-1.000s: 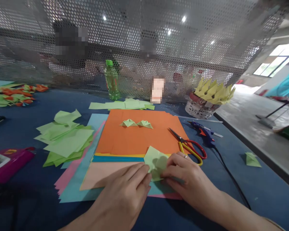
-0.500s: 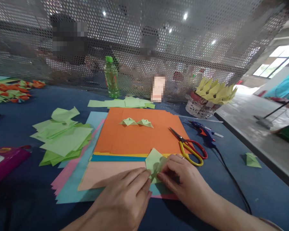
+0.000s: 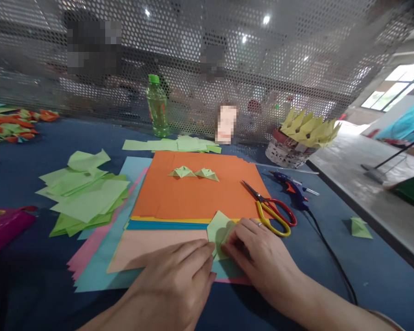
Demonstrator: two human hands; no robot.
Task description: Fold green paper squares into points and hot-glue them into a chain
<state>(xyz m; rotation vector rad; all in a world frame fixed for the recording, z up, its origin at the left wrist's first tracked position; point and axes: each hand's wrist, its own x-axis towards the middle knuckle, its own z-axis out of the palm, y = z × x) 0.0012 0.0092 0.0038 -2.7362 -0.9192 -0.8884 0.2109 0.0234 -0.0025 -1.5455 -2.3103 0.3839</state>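
A light green sheet of paper, partly folded, lies between my hands at the front of the stacked sheets. My left hand presses its left edge, the fingers closed together and the tips at the crease. On the other side, my right hand pinches the paper's right flap between thumb and fingers. Part of the fold is hidden beneath the fingers. Two small folded green paper pieces sit side by side on the orange sheets. Scissors with one red and one yellow handle lie just beyond my right hand.
Loose green squares are piled at left, near a magenta object. Green strips and a green-capped bottle are at the back. A blue glue gun, its cord, a folded piece and a yellow-spiked basket are at right.
The view has shifted slightly, so most things sit a little further left and higher. Both hands stay on the green paper, with the right fingertips moved slightly over its flap.
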